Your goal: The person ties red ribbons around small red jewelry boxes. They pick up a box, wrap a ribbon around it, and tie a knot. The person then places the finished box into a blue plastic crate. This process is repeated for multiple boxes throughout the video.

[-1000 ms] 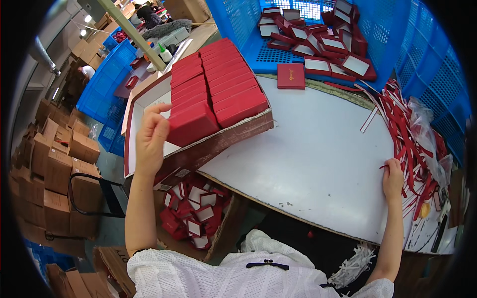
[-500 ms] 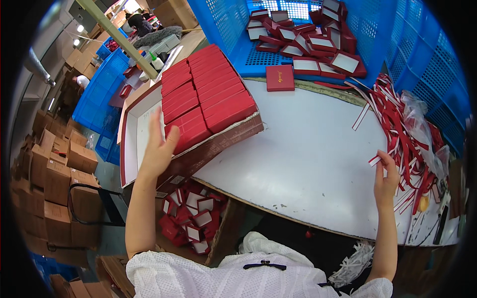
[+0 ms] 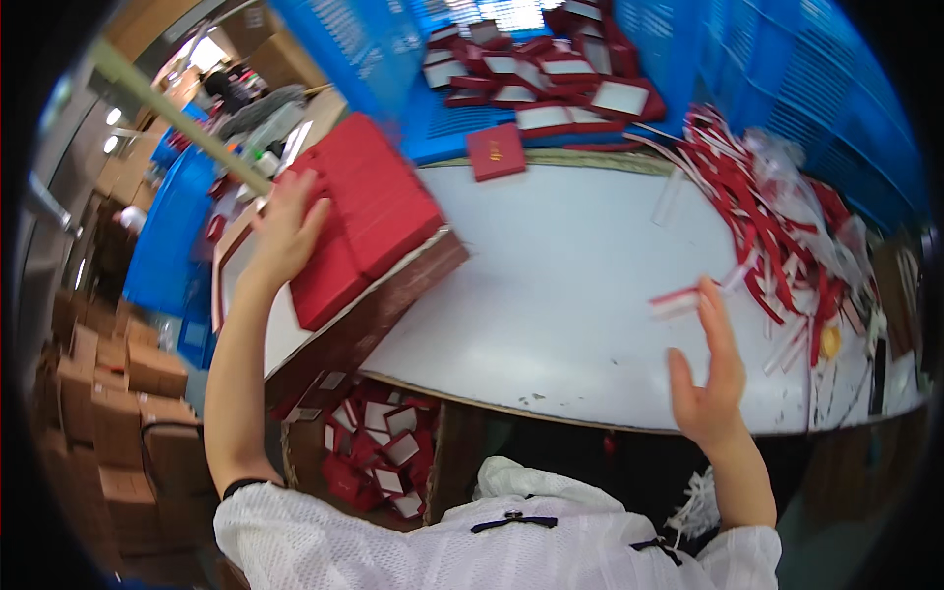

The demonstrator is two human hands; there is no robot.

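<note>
My left hand [image 3: 285,231] lies with fingers spread at the left side of tightly packed rows of red boxes [image 3: 379,197]. These rows fill part of a dark red carton [image 3: 398,300] with a white inside, tilted at the table's left end. My right hand [image 3: 713,388] is over the right half of the white table [image 3: 560,305], thumb and fingers apart. Close to its index fingertip is a short red-and-white ribbon strip [image 3: 674,301], blurred, seemingly loose from the fingers. A single closed red box [image 3: 497,152] rests at the table's far edge.
Behind the table, a blue crate [image 3: 433,133] holds a heap of red-and-white boxes [image 3: 551,79]. Tangled ribbons [image 3: 757,231] and clear plastic [image 3: 787,187] cover the right end. Below the table's left edge, an open cardboard box [image 3: 452,447] contains more small boxes. Brown cartons [image 3: 133,423] are stacked at left.
My left hand has moved up along the carton onto the red boxes' edge. My right hand has moved left and opened from its pinch on the ribbon strip. The whole view has shifted.
</note>
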